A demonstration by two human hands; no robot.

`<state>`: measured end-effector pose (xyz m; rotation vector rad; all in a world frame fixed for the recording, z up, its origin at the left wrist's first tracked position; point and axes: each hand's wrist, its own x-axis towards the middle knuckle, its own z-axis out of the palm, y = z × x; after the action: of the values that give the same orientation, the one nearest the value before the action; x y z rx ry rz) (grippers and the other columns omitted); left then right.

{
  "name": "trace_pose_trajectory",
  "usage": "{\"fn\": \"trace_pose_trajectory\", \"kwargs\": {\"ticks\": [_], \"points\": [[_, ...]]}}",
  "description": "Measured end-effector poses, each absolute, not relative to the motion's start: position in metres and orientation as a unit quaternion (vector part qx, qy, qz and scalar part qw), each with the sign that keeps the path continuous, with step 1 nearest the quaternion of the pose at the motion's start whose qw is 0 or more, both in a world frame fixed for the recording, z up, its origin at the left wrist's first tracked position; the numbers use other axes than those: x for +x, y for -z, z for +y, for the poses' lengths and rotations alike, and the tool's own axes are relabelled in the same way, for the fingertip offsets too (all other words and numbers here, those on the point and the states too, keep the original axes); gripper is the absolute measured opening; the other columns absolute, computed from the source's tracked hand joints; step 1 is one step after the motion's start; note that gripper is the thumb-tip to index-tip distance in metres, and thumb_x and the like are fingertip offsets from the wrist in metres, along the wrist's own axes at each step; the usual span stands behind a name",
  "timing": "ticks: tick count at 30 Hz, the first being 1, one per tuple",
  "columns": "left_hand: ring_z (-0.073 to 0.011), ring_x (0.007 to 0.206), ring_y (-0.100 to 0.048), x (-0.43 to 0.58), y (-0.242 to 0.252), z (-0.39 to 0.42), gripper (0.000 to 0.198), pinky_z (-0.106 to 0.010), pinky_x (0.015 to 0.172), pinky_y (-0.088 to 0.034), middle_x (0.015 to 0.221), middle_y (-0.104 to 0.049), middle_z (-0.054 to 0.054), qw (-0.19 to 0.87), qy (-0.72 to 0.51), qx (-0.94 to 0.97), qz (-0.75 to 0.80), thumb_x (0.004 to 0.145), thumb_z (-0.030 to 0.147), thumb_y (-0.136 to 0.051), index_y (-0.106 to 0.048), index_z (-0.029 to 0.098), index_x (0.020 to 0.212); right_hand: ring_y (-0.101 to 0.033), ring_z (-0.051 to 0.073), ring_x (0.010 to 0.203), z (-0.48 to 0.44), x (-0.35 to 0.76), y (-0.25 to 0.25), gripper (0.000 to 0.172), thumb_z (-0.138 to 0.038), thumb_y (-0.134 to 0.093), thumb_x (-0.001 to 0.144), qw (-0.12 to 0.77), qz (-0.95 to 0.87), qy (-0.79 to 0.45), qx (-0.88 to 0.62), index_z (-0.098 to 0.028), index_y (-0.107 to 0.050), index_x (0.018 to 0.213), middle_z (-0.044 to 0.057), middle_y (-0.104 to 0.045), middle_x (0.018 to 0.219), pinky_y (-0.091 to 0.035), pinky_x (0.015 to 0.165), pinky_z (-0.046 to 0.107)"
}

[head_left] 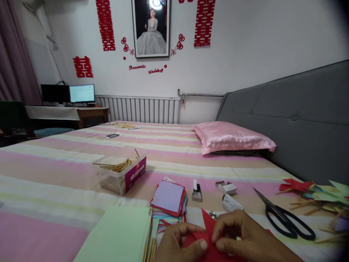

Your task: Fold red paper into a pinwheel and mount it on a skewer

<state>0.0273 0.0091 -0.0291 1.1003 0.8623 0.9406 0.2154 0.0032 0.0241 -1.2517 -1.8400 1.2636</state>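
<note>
At the bottom edge, my left hand [181, 244] and my right hand [242, 236] meet over a red paper sheet [208, 223], which sticks up between them in a point. Both hands pinch it, thumbs pressed on the red paper near the middle. Just beyond the hands lies a stack of coloured paper squares [168, 198] with a lilac sheet on top. A small stapler [196, 191] stands behind the red paper. Black scissors [283, 215] lie shut to the right of my right hand.
A clear plastic box of wooden sticks [122, 171] sits on the striped bedsheet [54, 174]. A pale green sheet [117, 234] lies at the lower left. Small staple boxes [227, 188], finished paper pinwheels on sticks [319, 198], a pink pillow [231, 137] and a grey headboard [305, 116] are to the right.
</note>
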Motion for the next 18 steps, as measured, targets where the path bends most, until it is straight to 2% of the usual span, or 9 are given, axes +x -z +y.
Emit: {"fn": "trace_pose_trajectory", "kwargs": {"ticks": [6,13,15,18], "points": [[-0.0225,0.073,-0.062,0.03,0.036,0.009,0.054,-0.027,0.062,-0.044,0.092,-0.069,-0.018,0.619,-0.414,0.512,0.427,0.052,0.046,-0.075,-0.068,0.008,0.09,-0.049,0.012,0.055,0.004,0.213,-0.021,0.011,-0.015,-0.063,0.065,0.286,-0.687,-0.461,-0.483,-0.016,-0.07,0.072,-0.002,-0.056,0.055,-0.033,0.052,0.022],[-0.0209,0.065,-0.061,0.031,0.033,0.008,0.055,-0.028,0.059,-0.044,0.076,-0.07,-0.013,0.6,-0.397,0.53,0.45,0.051,0.049,-0.074,-0.068,0.008,0.088,-0.041,0.008,0.047,0.005,0.209,-0.017,0.015,-0.014,-0.066,0.061,0.316,-0.656,-0.518,-0.45,-0.016,-0.058,0.074,-0.006,-0.053,0.055,-0.028,0.046,0.018],[-0.022,0.066,-0.061,0.03,0.033,0.008,0.053,-0.029,0.061,-0.045,0.076,-0.071,-0.013,0.596,-0.397,0.527,0.457,0.051,0.048,-0.075,-0.069,0.009,0.086,-0.041,0.008,0.047,0.005,0.209,-0.016,0.015,-0.016,-0.067,0.061,0.319,-0.654,-0.525,-0.443,-0.016,-0.057,0.073,-0.005,-0.053,0.056,-0.027,0.045,0.017],[-0.0259,0.078,-0.062,0.03,0.031,0.009,0.054,-0.032,0.069,-0.045,0.087,-0.07,-0.017,0.6,-0.434,0.498,0.451,0.049,0.043,-0.078,-0.068,0.008,0.089,-0.04,0.007,0.043,0.009,0.209,-0.012,0.017,-0.023,-0.07,0.062,0.323,-0.637,-0.526,-0.462,-0.015,-0.056,0.069,-0.007,-0.049,0.049,-0.026,0.042,0.017]]}}
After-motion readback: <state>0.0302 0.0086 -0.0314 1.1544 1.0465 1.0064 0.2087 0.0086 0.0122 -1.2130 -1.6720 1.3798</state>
